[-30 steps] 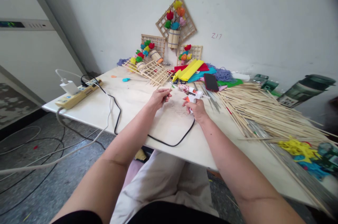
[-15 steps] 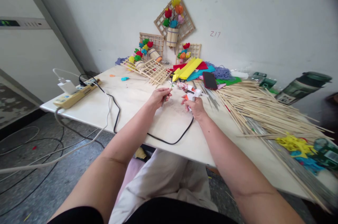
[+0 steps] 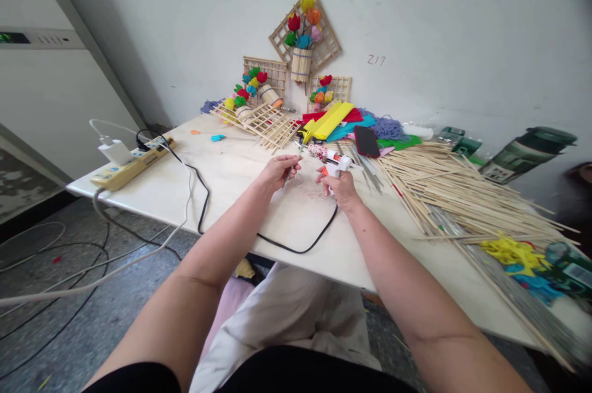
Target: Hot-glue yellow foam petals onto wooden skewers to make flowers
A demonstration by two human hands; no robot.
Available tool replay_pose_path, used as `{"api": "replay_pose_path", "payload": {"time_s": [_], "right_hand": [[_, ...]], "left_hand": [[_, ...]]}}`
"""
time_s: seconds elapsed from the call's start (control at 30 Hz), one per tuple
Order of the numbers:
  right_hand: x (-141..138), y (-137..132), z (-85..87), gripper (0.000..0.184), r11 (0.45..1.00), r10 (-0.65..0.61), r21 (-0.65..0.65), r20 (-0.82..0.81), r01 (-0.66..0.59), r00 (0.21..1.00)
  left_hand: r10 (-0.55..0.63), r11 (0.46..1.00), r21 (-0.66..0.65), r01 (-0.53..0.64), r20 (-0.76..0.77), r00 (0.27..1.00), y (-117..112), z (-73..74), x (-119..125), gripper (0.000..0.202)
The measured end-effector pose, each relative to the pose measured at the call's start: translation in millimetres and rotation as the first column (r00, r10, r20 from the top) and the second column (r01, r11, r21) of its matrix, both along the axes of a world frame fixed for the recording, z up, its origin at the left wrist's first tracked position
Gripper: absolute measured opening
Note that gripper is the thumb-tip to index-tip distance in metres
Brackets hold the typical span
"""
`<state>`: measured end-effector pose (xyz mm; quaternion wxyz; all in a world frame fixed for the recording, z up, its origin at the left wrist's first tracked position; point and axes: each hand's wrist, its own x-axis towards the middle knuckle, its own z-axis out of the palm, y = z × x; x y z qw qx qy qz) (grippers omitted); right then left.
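Observation:
My left hand (image 3: 283, 171) pinches a thin stem whose upper end has a small green part, beside a yellow flower head (image 3: 307, 134) that blends with the yellow paper behind it. In my right hand (image 3: 338, 186) is a white and orange hot glue gun (image 3: 342, 165), fingers wrapped round its handle. Its black cord (image 3: 305, 251) loops over the table's front edge. A red-and-white patterned piece (image 3: 318, 152) lies by the gun's front; where one ends and the other begins is unclear. The two hands are slightly apart.
Lattice panels with colourful flowers (image 3: 303, 41) stand at the back. Folded yellow paper (image 3: 330, 121), a phone (image 3: 367, 141) and many wooden sticks (image 3: 462, 189) lie to the right, near a dark bottle (image 3: 530, 155). A power strip (image 3: 132, 165) with cables sits at left.
The yellow flower head at my left fingers has tipped away, and more of the green part below it shows. My right hand keeps the glue gun in nearly the same place.

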<state>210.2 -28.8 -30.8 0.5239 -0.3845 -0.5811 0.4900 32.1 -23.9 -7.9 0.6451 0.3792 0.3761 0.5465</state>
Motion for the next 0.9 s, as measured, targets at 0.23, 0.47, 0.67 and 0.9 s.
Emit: {"api": "replay_pose_path", "payload": {"time_s": [0.23,0.47,0.67,0.9], "right_hand": [[-1.8,-2.9,2.2,0.023,1.000,0.002,0.000,0.005,-0.002,1.000],[-3.8,-4.7,2.3,0.022,1.000,0.001,0.001,0.048,-0.001,0.999],[-3.1,-5.6,2.7,0.025,1.000,0.010,-0.005,0.079,-0.010,0.997],[-3.8,-6.4,5.4,0.023,0.999,-0.035,0.017,0.064,0.034,0.997]], "left_hand": [[0.002,1.000,0.020,-0.001,-0.009,1.000,0.4,-0.7,0.0,0.005],[0.016,1.000,0.015,-0.016,-0.016,1.000,0.4,-1.8,0.5,0.003],[0.034,0.999,-0.001,-0.034,-0.022,0.999,-1.3,0.9,0.4,0.009],[0.045,0.999,-0.007,-0.045,-0.008,0.999,-1.2,2.7,-1.1,0.004]]}}
